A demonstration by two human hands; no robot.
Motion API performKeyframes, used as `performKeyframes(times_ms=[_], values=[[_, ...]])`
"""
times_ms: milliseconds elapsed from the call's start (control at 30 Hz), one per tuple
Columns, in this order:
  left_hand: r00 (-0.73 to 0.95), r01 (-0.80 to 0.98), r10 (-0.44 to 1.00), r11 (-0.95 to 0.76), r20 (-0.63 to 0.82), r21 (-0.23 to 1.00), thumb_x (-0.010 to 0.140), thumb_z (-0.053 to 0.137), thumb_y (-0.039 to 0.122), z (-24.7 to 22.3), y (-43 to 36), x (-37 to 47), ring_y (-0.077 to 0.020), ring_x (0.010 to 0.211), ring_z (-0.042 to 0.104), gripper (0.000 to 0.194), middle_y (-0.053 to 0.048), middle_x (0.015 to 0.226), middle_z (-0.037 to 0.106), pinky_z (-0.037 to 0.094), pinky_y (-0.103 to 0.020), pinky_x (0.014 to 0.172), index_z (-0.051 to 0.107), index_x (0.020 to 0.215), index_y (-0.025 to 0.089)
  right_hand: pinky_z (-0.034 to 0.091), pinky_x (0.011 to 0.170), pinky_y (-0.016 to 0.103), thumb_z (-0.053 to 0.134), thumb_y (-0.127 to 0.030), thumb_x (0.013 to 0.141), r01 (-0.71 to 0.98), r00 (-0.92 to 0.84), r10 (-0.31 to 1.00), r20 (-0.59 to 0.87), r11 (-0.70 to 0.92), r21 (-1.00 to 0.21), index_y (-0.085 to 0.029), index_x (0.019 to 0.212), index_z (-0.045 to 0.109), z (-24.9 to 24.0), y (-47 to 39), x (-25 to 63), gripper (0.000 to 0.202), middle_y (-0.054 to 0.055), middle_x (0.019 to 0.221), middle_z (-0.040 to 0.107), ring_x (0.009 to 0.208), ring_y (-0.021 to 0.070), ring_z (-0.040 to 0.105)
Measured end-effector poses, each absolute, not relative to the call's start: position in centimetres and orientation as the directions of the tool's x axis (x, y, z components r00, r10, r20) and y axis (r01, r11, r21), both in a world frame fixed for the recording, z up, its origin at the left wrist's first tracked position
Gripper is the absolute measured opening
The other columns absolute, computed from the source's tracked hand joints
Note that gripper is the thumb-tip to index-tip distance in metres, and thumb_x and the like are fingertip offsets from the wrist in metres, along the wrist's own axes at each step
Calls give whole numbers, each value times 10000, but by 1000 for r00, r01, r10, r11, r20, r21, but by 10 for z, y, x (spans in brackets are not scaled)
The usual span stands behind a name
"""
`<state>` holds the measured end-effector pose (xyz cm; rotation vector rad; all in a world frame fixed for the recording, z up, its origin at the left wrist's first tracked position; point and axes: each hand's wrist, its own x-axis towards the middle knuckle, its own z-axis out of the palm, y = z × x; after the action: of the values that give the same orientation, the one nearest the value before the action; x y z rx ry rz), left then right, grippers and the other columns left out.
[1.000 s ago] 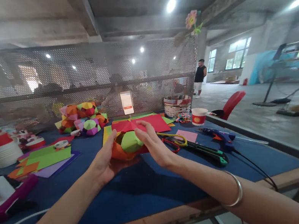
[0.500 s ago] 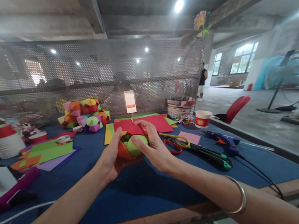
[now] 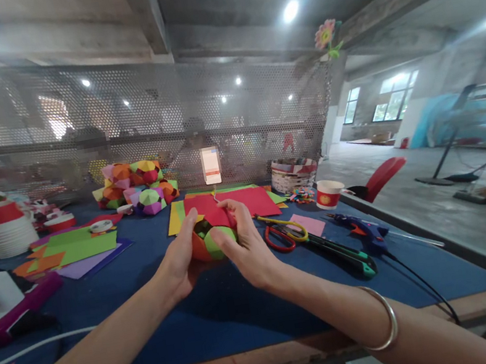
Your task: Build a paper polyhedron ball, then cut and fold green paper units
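Observation:
Between my hands is a paper ball [image 3: 213, 245] of orange, green and red folded pieces, with a dark opening at its top. My left hand [image 3: 181, 259] grips its left side, thumb up along the edge. My right hand [image 3: 250, 243] clasps the right side, its thumb pressed on a green piece and its index finger bent over the red one. The ball is held above the blue table mat [image 3: 213, 331]. Behind it lie red paper sheets [image 3: 256, 200] on yellow and green ones. Scissors [image 3: 281, 238] with red and yellow handles rest to the right of my right hand.
A green-and-black utility knife [image 3: 343, 255], a glue gun [image 3: 369, 230] with its cord, and a paper cup [image 3: 329, 193] stand at right. Finished paper balls [image 3: 151, 199] are piled at the back left. Coloured sheets [image 3: 80, 245], stacked cups [image 3: 7, 230] and a power strip [image 3: 16, 310] are at left.
My right thumb and the ball have shifted slightly left, and more of the red piece shows at the ball's top. Both hands keep their hold. The person at far right is out of sight now.

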<state>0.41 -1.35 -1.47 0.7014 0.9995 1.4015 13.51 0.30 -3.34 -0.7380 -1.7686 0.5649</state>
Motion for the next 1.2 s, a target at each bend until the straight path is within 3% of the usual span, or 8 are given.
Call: performKeyframes(times_ms=[200, 467, 867, 1000, 1100, 1200], values=[[-156, -482, 981, 29, -118, 876, 944, 607, 381, -12, -16, 7, -138, 520, 650, 286, -14, 752, 745, 523, -231, 490, 712, 1126, 188, 367, 1110, 539, 528, -408, 914, 156, -231, 731, 642, 679, -717, -260, 1161, 445, -34, 2, 135, 300, 96, 1235, 529, 1223, 271, 499], [-130, -446, 991, -45, -15, 894, 915, 647, 471, -16, -14, 5, -183, 818, 744, 348, -39, 988, 788, 592, -259, 723, 718, 1154, 228, 238, 1230, 521, 573, -442, 922, 126, -258, 680, 686, 728, -674, -280, 1453, 334, -35, 3, 137, 604, 112, 1539, 403, 1458, 263, 345], [-125, -419, 989, -119, 72, 900, 956, 610, 415, -16, -21, 11, -190, 862, 736, 277, -49, 1024, 778, 591, -272, 766, 724, 1114, 218, 351, 1161, 518, 521, -346, 918, 142, -207, 637, 743, 771, -621, -258, 1320, 445, -33, -2, 138, 419, 119, 1367, 528, 1306, 274, 480], [-112, -433, 991, -116, 74, 894, 973, 584, 396, -11, -21, 10, -198, 874, 738, 274, -65, 1029, 777, 589, -286, 801, 727, 1119, 212, 280, 1211, 517, 532, -419, 947, 140, -227, 631, 742, 775, -617, -282, 1396, 419, -32, 0, 140, 482, 111, 1450, 474, 1397, 271, 402], [-96, -426, 988, -149, 119, 892, 960, 597, 432, -7, -19, 7, -210, 885, 736, 333, -85, 1072, 768, 594, -302, 787, 696, 1185, 208, 211, 1245, 528, 553, -548, 936, 107, -170, 692, 702, 721, -685, -288, 1487, 337, -33, 6, 140, 647, 120, 1556, 363, 1478, 280, 305], [-169, -362, 965, -251, 202, 898, 948, 611, 451, -7, -16, 0, -226, 957, 722, 365, -83, 1134, 742, 593, -317, 803, 643, 1239, 233, 314, 1198, 562, 479, -717, 904, 4, -83, 829, 553, 555, -832, -285, 1499, 324, -35, 13, 139, 752, 141, 1567, 360, 1471, 310, 340]])
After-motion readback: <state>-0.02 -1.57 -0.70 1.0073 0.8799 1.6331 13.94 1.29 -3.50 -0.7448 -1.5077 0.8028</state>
